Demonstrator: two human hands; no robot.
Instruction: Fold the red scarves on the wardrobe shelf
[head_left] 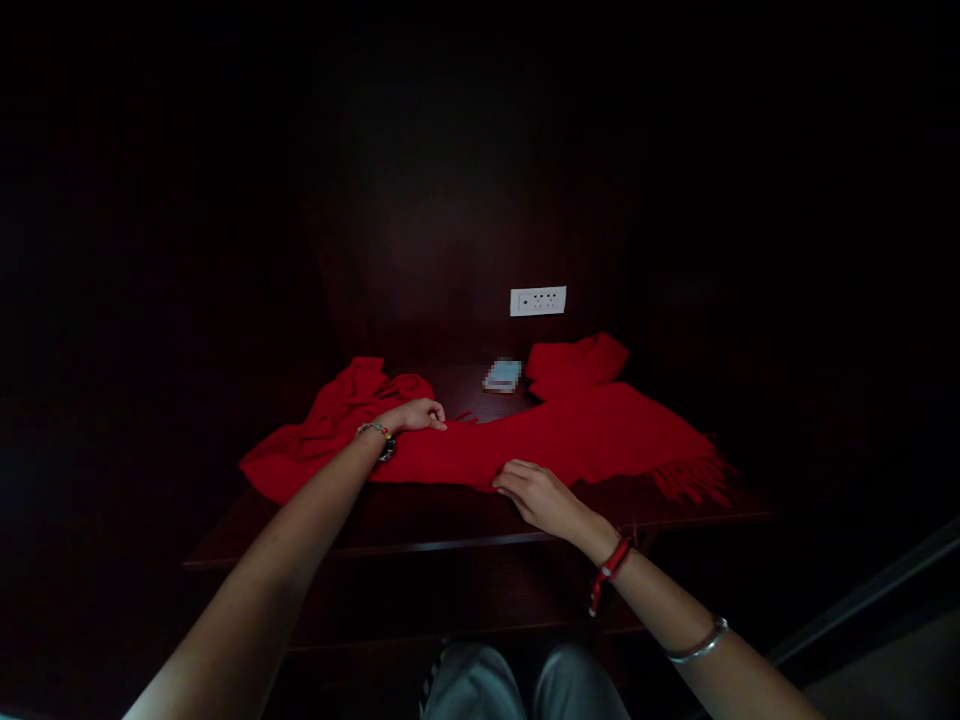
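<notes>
A red scarf [600, 430] with a fringed end at the right lies spread across a dark wooden desk. Its left part is bunched in loose folds, and another red heap rises behind it at the back right. My left hand [420, 414] pinches the scarf's far edge near the middle, fingers closed. Lower and to the right, my right hand [532, 492] grips the near edge with its fingers curled over the cloth. Between the two hands the scarf lies fairly flat.
A small pale, blurred-out item [502, 375] lies on the desk behind the scarf. Above it, a white socket panel [538, 301] is set in the dark back wall. The desk's front edge [465, 543] runs just above my knees. The surroundings are very dark.
</notes>
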